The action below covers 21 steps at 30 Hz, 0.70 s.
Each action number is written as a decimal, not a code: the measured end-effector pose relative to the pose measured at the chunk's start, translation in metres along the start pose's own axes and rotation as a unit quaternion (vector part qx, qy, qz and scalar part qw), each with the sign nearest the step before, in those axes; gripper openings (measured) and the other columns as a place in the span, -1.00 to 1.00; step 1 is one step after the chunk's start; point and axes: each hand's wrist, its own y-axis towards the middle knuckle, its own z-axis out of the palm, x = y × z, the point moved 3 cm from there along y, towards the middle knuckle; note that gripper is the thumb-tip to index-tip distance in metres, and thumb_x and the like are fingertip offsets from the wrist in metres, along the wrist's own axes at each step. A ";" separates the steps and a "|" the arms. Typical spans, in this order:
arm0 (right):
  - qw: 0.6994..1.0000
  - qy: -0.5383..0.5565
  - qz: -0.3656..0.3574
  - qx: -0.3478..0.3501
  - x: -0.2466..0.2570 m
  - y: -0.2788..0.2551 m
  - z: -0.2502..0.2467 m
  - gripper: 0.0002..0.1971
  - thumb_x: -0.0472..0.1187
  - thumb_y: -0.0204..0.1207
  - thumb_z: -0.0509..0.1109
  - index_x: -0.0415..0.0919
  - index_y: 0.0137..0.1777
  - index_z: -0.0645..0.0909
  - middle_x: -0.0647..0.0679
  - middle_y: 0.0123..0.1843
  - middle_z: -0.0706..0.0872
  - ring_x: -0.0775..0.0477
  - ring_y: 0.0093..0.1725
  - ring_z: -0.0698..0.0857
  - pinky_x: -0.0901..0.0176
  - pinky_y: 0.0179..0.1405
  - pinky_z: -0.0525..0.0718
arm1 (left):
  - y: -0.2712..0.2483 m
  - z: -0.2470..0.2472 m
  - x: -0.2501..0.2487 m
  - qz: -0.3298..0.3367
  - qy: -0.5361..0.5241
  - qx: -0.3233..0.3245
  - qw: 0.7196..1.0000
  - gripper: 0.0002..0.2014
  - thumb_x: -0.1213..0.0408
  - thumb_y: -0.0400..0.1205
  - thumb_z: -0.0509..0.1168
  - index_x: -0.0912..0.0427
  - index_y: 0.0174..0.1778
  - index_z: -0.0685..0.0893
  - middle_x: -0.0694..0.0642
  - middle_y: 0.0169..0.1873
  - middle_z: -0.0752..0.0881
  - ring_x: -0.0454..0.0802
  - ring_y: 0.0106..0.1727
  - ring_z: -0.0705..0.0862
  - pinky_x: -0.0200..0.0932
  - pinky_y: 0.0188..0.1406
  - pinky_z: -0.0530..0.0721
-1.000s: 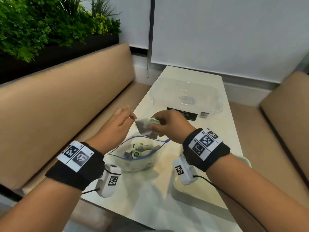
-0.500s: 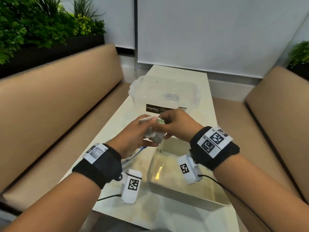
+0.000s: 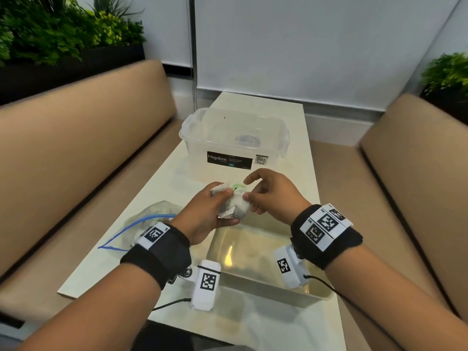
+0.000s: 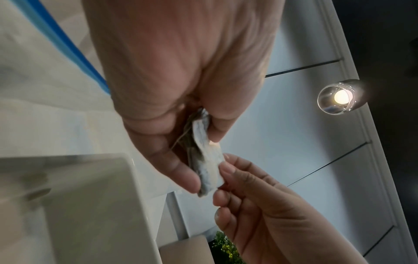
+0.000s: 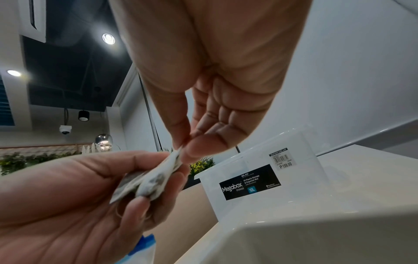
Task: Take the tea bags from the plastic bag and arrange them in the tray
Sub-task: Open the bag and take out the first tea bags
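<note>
My left hand [image 3: 205,214] was wrapped around a small bunch of tea bags [image 3: 234,201], thumb on top and fingers curled beneath, so the white-and-grey sachets stuck out past the fingertips. My right hand [image 3: 272,196] met it from the other side, pinching the edge of the outermost tea bag between thumb and forefinger while the remaining fingers stayed loosely curled. In the right wrist view I could see that pinch [image 5: 181,151] closing on the bag's upper corner, with my left hand [image 5: 90,187] cupping the rest. Both hands hovered over the far end of the shallow beige tray [image 3: 255,279], which lay on the pale worktop [image 3: 253,328] directly below my wrists. The plastic bag [image 3: 149,221] with its blue zip strip sat crumpled on the worktop to the left of the tray, just beside my left wrist. Farther along the worktop stood a clear Megabox storage box [image 3: 234,138] carrying a black label and a price sticker.
</note>
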 end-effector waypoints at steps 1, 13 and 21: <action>1.000 0.007 -0.005 0.008 0.000 -0.001 0.000 -0.81 -0.34 0.47 0.46 -0.16 0.03 0.58 -0.17 -0.38 0.74 -0.04 -0.46 0.73 0.12 -0.40 0.74 | 0.001 0.000 0.001 0.000 0.002 -0.001 1.000 -0.80 0.22 0.75 0.21 0.18 0.24 0.57 0.21 0.03 0.70 0.07 -0.12 0.75 -0.07 -0.29 0.78; 0.992 -0.094 -0.082 0.028 0.000 0.008 -0.010 -0.82 -0.28 0.53 0.42 0.04 -0.03 0.74 0.07 -0.05 0.74 -0.06 -0.18 0.71 0.26 -0.11 0.65 | 0.018 -0.004 0.002 -0.013 0.007 0.028 1.000 -0.85 0.25 0.76 0.18 0.11 0.20 0.57 0.14 -0.04 0.69 0.01 -0.16 0.73 -0.17 -0.35 0.74; 0.970 -0.208 -0.117 0.043 0.012 0.026 -0.011 -0.94 -0.22 0.55 0.42 -0.08 -0.05 0.72 0.10 -0.08 0.60 0.16 -0.14 0.65 0.38 -0.10 0.60 | 0.028 -0.016 0.005 -0.016 0.010 0.025 0.999 -0.88 0.25 0.77 0.15 0.14 0.13 0.57 0.18 -0.11 0.75 0.16 -0.06 0.83 -0.10 -0.20 0.79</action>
